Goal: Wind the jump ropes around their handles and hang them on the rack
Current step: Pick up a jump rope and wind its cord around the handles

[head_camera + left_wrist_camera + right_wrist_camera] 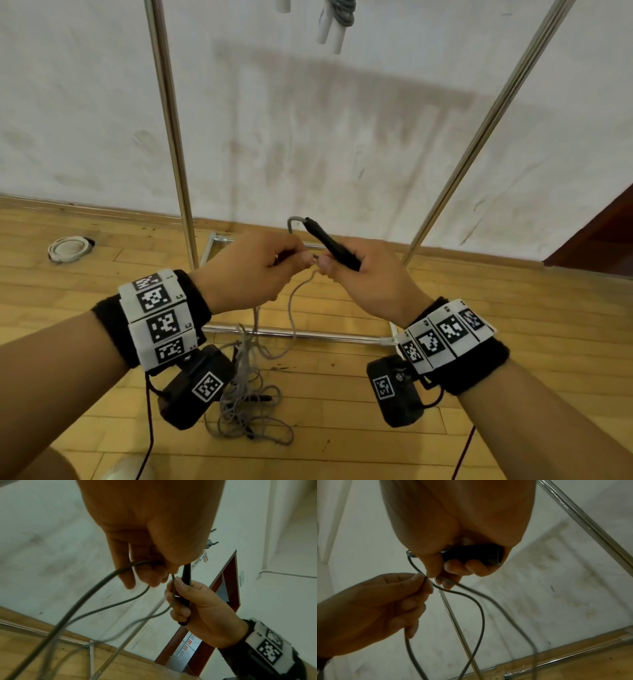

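So your right hand (371, 274) grips the black handle (330, 244), your left hand (250, 270) pinches the grey rope (291, 308) (winding barely begun, hanging left).

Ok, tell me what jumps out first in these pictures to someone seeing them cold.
The two hands meeting at centre frame: the right hand grips a black handle while the left hand pinches the grey rope beside it. Below them, the rest of the rope lies in a loose tangle on the wooden floor. At the top edge, a wound rope with white handles already hangs between the chrome rack poles.
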Available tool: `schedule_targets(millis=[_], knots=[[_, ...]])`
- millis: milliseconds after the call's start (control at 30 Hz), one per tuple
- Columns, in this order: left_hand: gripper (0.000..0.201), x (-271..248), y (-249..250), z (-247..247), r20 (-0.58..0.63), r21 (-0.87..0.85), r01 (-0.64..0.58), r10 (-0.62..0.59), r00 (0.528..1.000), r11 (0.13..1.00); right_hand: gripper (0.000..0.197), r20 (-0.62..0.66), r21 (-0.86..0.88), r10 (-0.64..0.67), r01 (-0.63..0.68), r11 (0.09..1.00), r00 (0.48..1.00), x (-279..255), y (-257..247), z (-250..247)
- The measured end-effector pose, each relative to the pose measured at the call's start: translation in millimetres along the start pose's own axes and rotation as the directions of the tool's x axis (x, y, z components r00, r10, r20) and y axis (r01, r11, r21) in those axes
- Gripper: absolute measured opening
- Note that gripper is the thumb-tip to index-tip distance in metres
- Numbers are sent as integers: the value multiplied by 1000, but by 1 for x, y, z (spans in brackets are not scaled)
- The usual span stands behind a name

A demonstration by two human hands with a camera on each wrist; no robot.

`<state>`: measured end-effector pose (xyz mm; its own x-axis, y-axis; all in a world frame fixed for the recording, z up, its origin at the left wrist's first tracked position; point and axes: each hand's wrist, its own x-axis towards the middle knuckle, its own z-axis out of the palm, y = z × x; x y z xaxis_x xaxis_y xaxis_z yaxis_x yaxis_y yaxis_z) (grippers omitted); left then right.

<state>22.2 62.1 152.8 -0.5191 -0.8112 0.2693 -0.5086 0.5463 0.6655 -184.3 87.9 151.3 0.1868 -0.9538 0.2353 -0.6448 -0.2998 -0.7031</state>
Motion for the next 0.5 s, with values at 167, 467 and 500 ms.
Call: schedule_targets(millis=[167,467,500], knots=[[23,-2,-16,-1,103,-41,39,-35,994,998,25,-35,-62,14,-16,998,999,4,-3,-1],[30,-10,-52,7,420,31,189,-185,888,981,22,-305,68,-37,61,996,952,13,-7,-30],[30,-10,-54,6,414,33,194,-190,890,980,20,-321,90,-29,62,994,947,14,-6,-35]])
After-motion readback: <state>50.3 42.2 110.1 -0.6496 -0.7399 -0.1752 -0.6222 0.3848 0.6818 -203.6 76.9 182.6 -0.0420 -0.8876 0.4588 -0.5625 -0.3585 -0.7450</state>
